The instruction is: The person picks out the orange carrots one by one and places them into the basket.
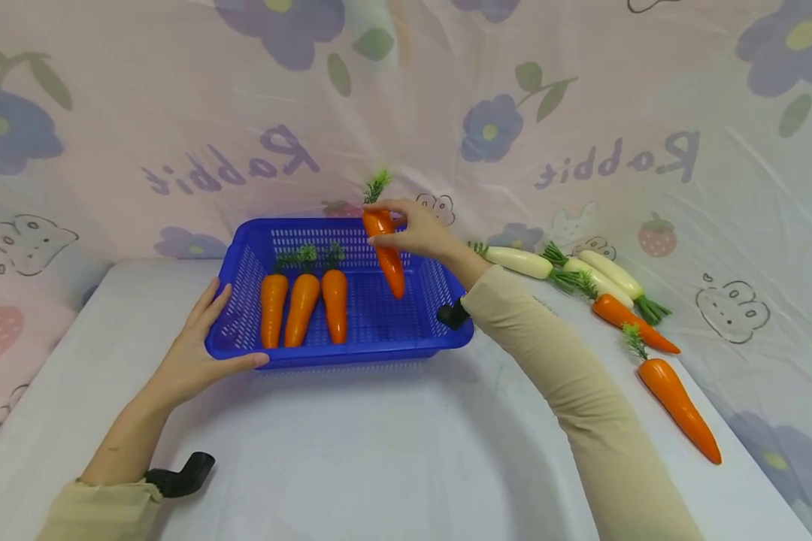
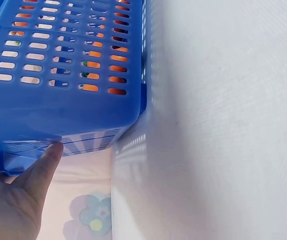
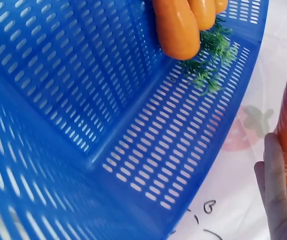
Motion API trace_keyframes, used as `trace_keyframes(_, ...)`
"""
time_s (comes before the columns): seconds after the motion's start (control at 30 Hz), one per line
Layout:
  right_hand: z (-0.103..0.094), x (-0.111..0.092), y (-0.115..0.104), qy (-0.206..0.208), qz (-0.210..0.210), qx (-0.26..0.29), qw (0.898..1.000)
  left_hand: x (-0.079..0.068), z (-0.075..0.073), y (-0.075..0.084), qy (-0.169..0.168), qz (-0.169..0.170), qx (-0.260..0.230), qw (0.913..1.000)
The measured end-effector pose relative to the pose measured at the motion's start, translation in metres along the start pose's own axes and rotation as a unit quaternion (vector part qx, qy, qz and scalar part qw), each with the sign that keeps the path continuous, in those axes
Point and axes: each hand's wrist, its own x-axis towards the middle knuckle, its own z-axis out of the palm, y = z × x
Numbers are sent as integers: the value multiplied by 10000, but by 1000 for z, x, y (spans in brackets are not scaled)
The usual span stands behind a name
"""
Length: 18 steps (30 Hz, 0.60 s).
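While the right hand [image 1: 419, 230] pinches one leafy-topped carrot [image 1: 389, 263] above the blue perforated basket [image 1: 379, 350], left hand [image 1: 192, 359], fingers spread, touches its near left corner; three carrots [image 1: 302, 309] inside.

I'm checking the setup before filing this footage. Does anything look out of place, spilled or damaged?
Nothing looks spilled or damaged; the three carrots in the blue basket lie side by side. One oddity: the "Rabbit" lettering on the backdrop reads backwards in the head view.
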Motion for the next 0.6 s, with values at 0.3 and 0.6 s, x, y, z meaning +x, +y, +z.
trace_keyframes(0.3, 22, 11, 13, 80, -286, -114, 9995, 1, 0, 2, 22, 18, -53, 10000)
trace_keyframes(0.6, 39, 14, 22, -218, 99, -436, 9988, -1, 1, 2, 49, 13, -53, 10000)
